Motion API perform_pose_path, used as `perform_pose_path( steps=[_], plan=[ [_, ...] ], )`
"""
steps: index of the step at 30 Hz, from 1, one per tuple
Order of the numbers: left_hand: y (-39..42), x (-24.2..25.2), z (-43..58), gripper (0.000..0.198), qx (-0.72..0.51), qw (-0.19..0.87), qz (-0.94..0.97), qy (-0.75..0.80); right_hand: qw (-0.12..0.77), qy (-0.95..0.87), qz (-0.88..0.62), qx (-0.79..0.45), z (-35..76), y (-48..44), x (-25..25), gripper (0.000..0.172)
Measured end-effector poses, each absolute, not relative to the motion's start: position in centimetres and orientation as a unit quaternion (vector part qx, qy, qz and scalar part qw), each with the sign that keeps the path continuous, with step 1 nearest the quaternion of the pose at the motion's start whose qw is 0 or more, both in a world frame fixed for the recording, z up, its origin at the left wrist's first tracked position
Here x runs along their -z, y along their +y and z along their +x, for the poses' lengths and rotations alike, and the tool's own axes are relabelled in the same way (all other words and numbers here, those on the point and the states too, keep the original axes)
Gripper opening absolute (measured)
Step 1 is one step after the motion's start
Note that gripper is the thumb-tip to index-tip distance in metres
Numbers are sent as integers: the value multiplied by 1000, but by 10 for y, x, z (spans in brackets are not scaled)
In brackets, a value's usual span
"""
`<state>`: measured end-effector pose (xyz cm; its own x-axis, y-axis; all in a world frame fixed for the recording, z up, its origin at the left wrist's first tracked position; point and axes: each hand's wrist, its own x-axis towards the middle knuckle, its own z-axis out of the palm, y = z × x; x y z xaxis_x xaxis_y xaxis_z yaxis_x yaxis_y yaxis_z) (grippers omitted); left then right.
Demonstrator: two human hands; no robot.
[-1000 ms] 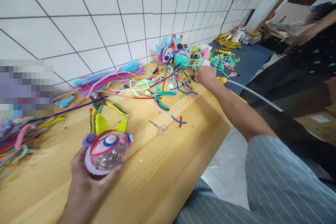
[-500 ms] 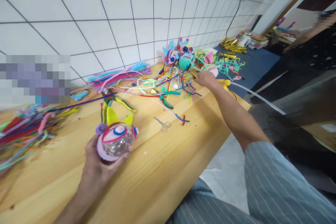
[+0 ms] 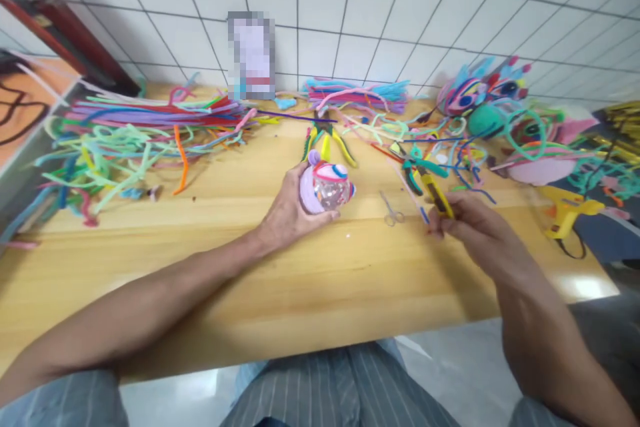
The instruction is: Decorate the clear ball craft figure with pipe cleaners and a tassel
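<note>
My left hand point(image 3: 287, 207) grips a clear ball ornament point(image 3: 333, 192) decorated with pipe cleaners. It has a lilac fuzzy base, a pink and blue eye, and small shiny bits showing through its side. Over to the right, my right hand point(image 3: 473, 227) is closed around a yellow and black utility knife point(image 3: 436, 195), which points up and to the left. Between the hands lie small silver scissors point(image 3: 393, 212). Teal-handled pliers point(image 3: 419, 163) rest just beyond the knife, and yellow-green pliers point(image 3: 340, 143) lie behind the ball.
Loose pipe cleaners point(image 3: 120, 153) are heaped at the left, and a bundle of them point(image 3: 357, 95) lies along the tiled wall. Finished-looking pipe-cleaner figures point(image 3: 465, 93) crowd the back right. A yellow glue gun point(image 3: 567, 210) stands near the table's right end. A blurred-out upright panel point(image 3: 253, 53) leans against the wall.
My right hand has come back from the clutter at the far right toward me, now with the utility knife in it. The view has swung left; my left hand still holds the ball.
</note>
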<state>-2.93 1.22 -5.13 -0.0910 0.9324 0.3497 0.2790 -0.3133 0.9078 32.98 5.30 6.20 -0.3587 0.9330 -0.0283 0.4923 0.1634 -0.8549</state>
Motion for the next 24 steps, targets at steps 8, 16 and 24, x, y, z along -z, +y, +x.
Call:
perform_pose_path(
  steps=[8, 16, 24],
  plan=[
    [14, 50, -33, 110, -515, 249, 650, 500, 216, -759, -416, -452, 244, 45, -59, 51],
    [23, 56, -40, 128, -508, 244, 669, 485, 260, -687, -408, -542, 221, 49, -35, 35],
    [28, 63, -45, 122, -529, 285, 638, 481, 316, -660, -392, -558, 212, 56, -21, 44]
  ],
)
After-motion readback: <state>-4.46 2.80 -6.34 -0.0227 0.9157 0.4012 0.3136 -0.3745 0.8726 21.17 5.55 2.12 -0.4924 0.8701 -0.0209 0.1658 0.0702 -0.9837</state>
